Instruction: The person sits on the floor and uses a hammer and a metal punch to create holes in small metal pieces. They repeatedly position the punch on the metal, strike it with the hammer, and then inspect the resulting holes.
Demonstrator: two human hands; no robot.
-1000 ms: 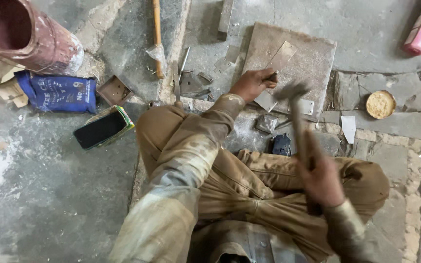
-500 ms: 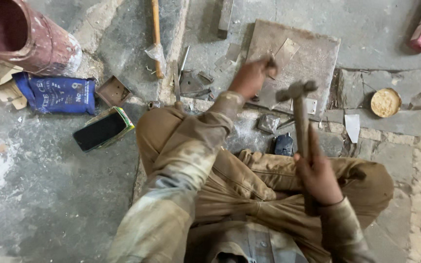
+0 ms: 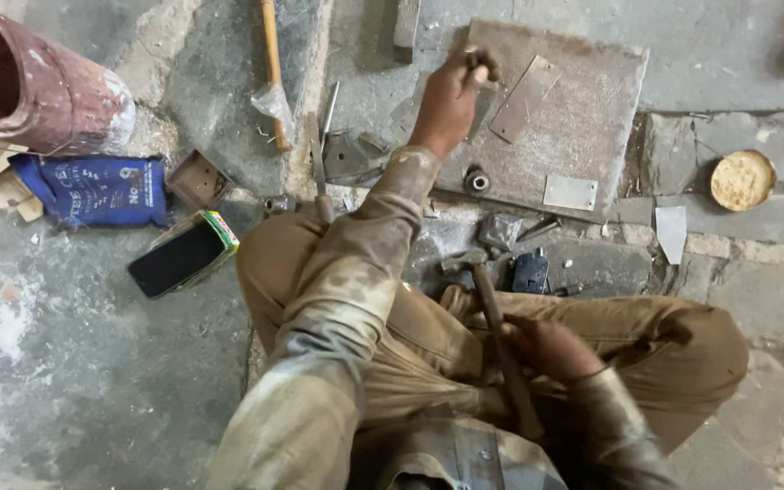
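Far left of the grips: a dark red pipe section (image 3: 38,91) lies on its side, a blue printed bag (image 3: 93,191) just below it, and a phone (image 3: 179,259) in a green-edged case sits screen up on the floor.
Nearer the left hand: a wooden handle (image 3: 272,73) runs up the floor, with a rusty bracket (image 3: 197,180) down to its left.
Left hand: the left hand (image 3: 451,95) is stretched out over the stone slab (image 3: 592,136), fingers curled tight round a small dark metal piece (image 3: 474,62) at the slab's upper left edge; what kind of piece it is cannot be told.
Just right of that hand: a long metal strip (image 3: 524,98) lies aslant on the slab, a round metal ring (image 3: 476,180) sits below the wrist, and a small bright plate (image 3: 571,192) is near the slab's lower edge.
Right hand: the right hand (image 3: 551,349) is low over the lap, closed round the shaft of the hammer (image 3: 492,299); the hammer's head rests down on the floor pieces, well apart from the left hand.
Beside the hammer head: a dark lock body (image 3: 530,270) lies just right of it.
Far right: a round yellowish lid (image 3: 742,180) rests on the paving.
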